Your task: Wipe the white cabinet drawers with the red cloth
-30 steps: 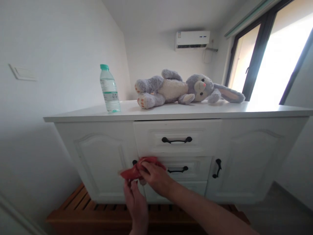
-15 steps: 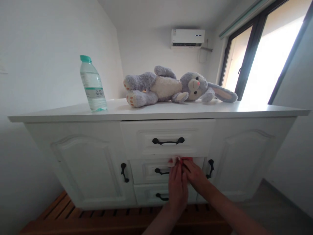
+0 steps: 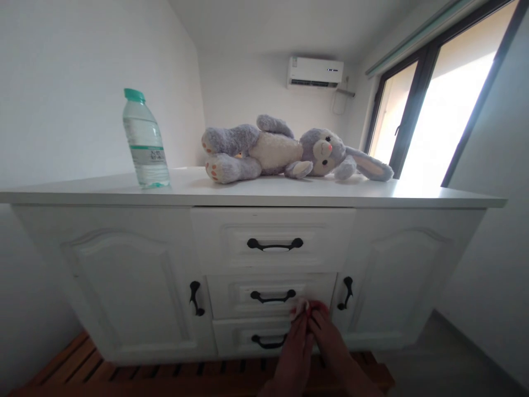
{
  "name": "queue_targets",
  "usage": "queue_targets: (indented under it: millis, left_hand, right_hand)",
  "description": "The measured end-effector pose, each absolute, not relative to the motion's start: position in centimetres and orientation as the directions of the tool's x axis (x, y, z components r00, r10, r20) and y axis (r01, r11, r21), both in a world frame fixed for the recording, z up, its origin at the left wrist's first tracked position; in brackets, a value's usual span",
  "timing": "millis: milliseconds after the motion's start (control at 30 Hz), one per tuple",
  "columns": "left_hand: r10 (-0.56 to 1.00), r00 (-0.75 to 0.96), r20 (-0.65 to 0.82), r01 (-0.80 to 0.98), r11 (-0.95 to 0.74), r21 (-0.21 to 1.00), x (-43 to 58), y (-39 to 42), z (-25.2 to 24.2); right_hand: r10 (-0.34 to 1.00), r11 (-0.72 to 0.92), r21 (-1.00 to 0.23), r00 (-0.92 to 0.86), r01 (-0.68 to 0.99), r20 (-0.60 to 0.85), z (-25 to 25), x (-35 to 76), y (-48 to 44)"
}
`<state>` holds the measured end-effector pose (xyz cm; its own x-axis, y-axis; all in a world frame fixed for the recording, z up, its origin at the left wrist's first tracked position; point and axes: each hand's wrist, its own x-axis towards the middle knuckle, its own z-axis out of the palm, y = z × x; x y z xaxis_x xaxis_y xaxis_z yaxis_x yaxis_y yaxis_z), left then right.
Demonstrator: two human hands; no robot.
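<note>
A red and whitish cloth [image 3: 319, 309] is pressed against the right part of the cabinet front, near the lower edge of the middle drawer [image 3: 231, 292]. My left hand [image 3: 294, 350] has its fingers together on the cloth's pale side. Close against it, my right hand [image 3: 329, 336] grips the red part. The fingertips of both hands are partly hidden. Just left of the cloth is the middle drawer's black handle [image 3: 273, 296]. The bottom drawer's handle [image 3: 268, 342] is partly covered by my left hand.
On the white cabinet top [image 3: 185, 190] stand a water bottle [image 3: 146, 149] with a green cap and, lying on its side, a grey plush rabbit [image 3: 276, 151]. Doors with black handles [image 3: 196, 299] flank the drawers. The cabinet rests on a slatted wooden base [image 3: 66, 366].
Both hands have moved down with the cloth, from the top of the middle drawer to near its lower edge. The middle drawer's handle now shows whole. The view has shifted slightly.
</note>
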<state>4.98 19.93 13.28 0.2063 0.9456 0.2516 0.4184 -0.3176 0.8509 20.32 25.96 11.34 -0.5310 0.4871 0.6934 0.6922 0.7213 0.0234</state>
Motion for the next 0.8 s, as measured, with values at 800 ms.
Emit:
queue_targets:
  millis: [800]
  left_hand:
    - [0.739,-0.261,0.621,0.739,-0.261,0.622,-10.6,17.5,19.3]
  right_hand:
    - [0.332,0.818,0.105,-0.614,0.565,0.716,24.1,0.6,23.2]
